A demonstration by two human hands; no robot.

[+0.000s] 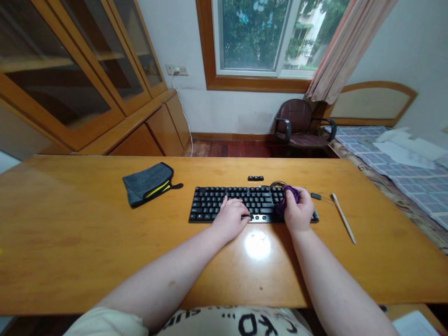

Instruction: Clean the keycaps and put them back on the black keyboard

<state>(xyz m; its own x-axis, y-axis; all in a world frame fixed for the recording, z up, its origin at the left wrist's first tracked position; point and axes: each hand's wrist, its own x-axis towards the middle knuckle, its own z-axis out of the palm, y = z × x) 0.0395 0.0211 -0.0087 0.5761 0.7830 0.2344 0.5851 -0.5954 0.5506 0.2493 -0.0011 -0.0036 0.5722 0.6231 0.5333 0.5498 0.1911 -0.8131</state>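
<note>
- Head view: the keyboard (pixel 265 204) lies on the wooden desk (pixel 105 256), just off centre toward 4 o'clock.
- The left hand (pixel 229 217) rests on it, fingers bent over the keys; whether they grip anything, I cannot tell.
- The right hand (pixel 300 210) pinches a bunched purple cloth (pixel 282 208) at the keyboard's 3 o'clock end.
- From the keyboard: three keycaps (pixel 255 178) at 12, a grey cloth (pixel 147 183) at 9, a pale stick (pixel 344 219) at 3.
- Beyond the desk: cabinet (pixel 115 84) at 10, window (pixel 250 39) at 12, chair (pixel 296 116) at 1, bed (pixel 395 168) between 2 and 3.
</note>
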